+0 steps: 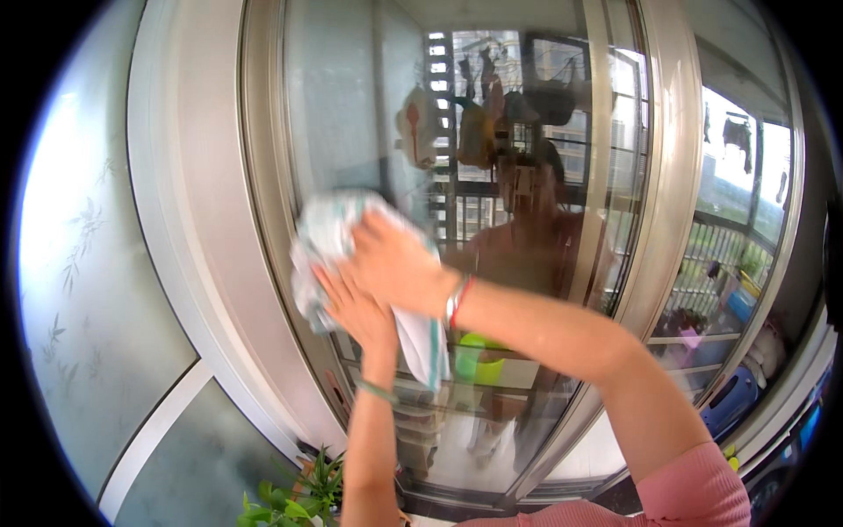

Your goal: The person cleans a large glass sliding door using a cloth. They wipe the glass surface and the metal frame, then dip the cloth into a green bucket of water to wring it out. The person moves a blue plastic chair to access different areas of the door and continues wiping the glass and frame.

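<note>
Against the sliding glass door [342, 105], beside its left-hand post [263, 176]: white cloth [325, 230] with green edging, bunched beneath both hands, one loose end hanging below. Noted on the cloth: left hand [358, 307] set lower, with fingers apparently straight and slightly parted, pressing rather than pinching; right hand [395, 263] just above, overlapping. Cannot tell right fingers as flat or curled into the fabric, owing to blur.

Judged to be at the wiping step, with pressure applied close to the edge of the pane. Calls next, on this reading, for even pressure along the post, control of the loose end, and care where glass meets frame.

Hidden: underside of the cloth and the patch of pane behind it. Hard to make out: any smears or wet streaks, given the strong reflection [527, 255] of a person. Cannot place green bucket [480, 358] with certainty — either behind the glass or mirrored in it. Cut off at the lower edge: leafy plant [323, 486] and pink sleeve [694, 492].
</note>
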The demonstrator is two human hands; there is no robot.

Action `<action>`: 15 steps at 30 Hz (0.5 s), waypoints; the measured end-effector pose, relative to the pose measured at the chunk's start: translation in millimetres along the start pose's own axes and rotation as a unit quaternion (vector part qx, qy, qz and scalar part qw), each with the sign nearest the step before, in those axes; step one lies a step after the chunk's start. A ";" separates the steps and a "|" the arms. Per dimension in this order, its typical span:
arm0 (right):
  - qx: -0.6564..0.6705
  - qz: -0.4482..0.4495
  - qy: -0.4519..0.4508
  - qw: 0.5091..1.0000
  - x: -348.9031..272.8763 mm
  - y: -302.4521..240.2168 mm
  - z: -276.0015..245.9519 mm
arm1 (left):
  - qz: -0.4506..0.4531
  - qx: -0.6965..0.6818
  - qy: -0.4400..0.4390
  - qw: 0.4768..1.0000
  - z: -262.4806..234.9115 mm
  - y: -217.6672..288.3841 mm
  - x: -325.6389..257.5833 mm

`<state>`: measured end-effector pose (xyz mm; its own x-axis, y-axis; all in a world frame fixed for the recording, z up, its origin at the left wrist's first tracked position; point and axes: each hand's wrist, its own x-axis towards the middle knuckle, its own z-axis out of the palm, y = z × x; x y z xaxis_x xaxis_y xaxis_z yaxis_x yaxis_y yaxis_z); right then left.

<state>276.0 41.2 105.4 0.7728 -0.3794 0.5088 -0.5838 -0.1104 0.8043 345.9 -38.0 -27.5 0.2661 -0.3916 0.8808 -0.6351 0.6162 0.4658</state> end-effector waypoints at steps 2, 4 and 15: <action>0.068 -0.035 -0.047 0.996 -46.8 -61.8 21.7 | -0.057 -0.037 -0.034 0.997 0.3 -20.3 -92.3; 0.144 -0.083 -0.063 0.984 -88.2 -126.9 37.3 | -0.104 0.010 -0.075 0.992 12.4 -69.3 -202.5; 0.127 -0.067 -0.046 0.989 -82.0 -33.0 -2.0 | -0.035 -0.083 -0.084 0.992 -5.4 13.0 -103.4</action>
<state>232.4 77.7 37.7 0.8280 -0.4261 0.3646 -0.5310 -0.3869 0.7539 314.1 14.2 -112.1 0.1707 -0.5369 0.8262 -0.4876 0.6826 0.5444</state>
